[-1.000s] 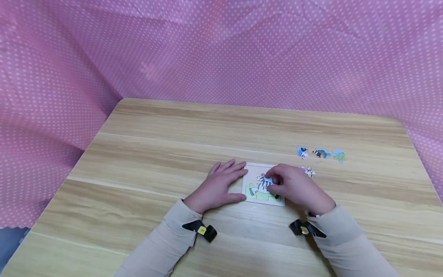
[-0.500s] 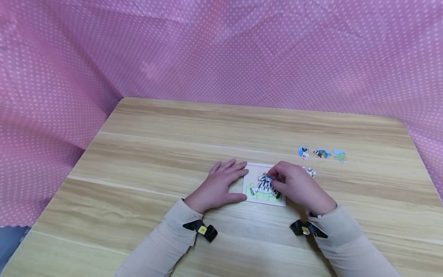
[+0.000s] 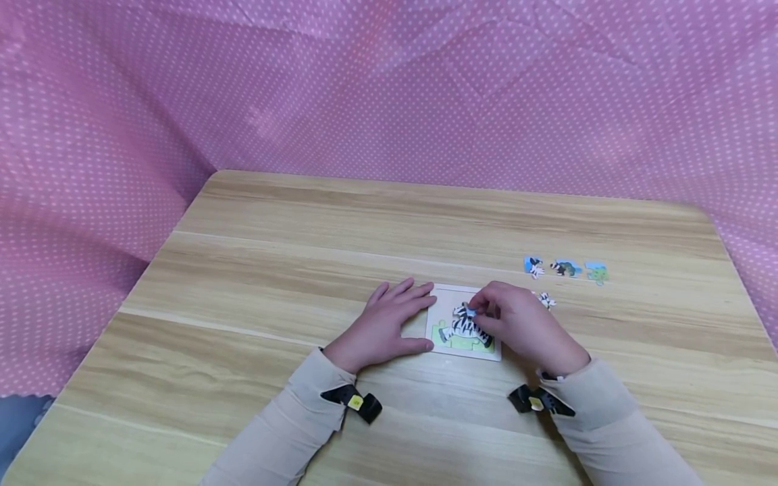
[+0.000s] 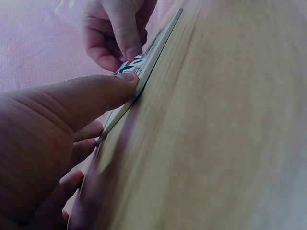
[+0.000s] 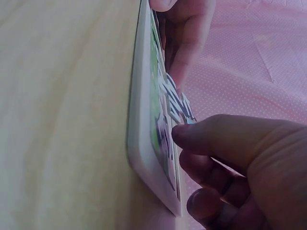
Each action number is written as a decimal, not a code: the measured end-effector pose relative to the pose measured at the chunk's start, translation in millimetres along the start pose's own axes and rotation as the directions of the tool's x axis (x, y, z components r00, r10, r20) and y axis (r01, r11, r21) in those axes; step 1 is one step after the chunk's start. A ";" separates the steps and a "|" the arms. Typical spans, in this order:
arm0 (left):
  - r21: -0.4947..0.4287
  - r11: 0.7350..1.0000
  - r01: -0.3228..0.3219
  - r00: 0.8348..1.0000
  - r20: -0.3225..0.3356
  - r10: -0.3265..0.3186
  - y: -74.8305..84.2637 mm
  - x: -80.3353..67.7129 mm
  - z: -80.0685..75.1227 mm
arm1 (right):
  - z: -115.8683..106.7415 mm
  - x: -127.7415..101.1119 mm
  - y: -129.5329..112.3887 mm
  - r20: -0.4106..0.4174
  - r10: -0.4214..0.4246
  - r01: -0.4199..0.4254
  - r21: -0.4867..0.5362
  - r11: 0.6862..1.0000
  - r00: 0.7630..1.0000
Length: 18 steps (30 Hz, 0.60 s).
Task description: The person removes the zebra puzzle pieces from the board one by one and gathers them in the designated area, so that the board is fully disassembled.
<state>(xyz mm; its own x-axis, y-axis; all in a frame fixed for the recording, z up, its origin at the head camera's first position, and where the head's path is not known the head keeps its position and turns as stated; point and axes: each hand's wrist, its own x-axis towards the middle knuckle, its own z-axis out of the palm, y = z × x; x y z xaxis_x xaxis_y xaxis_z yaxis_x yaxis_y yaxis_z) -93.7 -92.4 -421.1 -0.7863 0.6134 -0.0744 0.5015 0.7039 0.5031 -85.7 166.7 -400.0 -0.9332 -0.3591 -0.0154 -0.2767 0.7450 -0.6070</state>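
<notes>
Head view: a pink dotted cloth (image 3: 389,88) hangs behind and around a wooden table (image 3: 273,270). Near the front edge lies a small tray (image 3: 442,295) with a zebra picture partly built. The left hand (image 3: 389,325) lies flat on the table, fingers straight, thumb and fingertips touching the left side of the tray. The right hand (image 3: 519,324) has its fingers curled over the tray and pinches a piece (image 3: 467,312) at the zebra's upper part. Just beyond this hand lies a loose zebra piece (image 3: 545,300); farther from it are three more pieces (image 3: 565,268) in a row.

Left wrist view: the left thumb (image 4: 96,98) presses the edge of the tray (image 4: 158,48); the right hand's fingers (image 4: 125,36) are on the piece.

Right wrist view: the right thumb (image 5: 225,136) touches the piece (image 5: 175,103), which stands a little raised above the tray (image 5: 141,120).
</notes>
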 end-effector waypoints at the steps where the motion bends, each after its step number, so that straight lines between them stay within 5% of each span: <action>1: -0.002 1.000 -0.001 1.000 -0.001 0.001 0.0 -0.1 -0.3 | -0.2 0.0 0.0 0.000 0.002 -0.002 0.005 1.000 1.000; 18: -0.012 1.000 0.001 1.000 0.007 -0.001 2.6 -0.5 -4.7 | -14.0 -10.5 17.6 -0.039 0.047 -0.044 0.076 0.996 0.998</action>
<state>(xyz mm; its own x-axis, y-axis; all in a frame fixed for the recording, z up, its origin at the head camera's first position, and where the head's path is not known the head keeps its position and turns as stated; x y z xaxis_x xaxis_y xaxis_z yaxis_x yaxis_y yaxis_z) -93.7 -92.6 -415.7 -0.7842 0.6152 -0.0814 0.4961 0.7003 0.5133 -84.1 191.5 -399.3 -0.9534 -0.3013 -0.0126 -0.2172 0.7150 -0.6645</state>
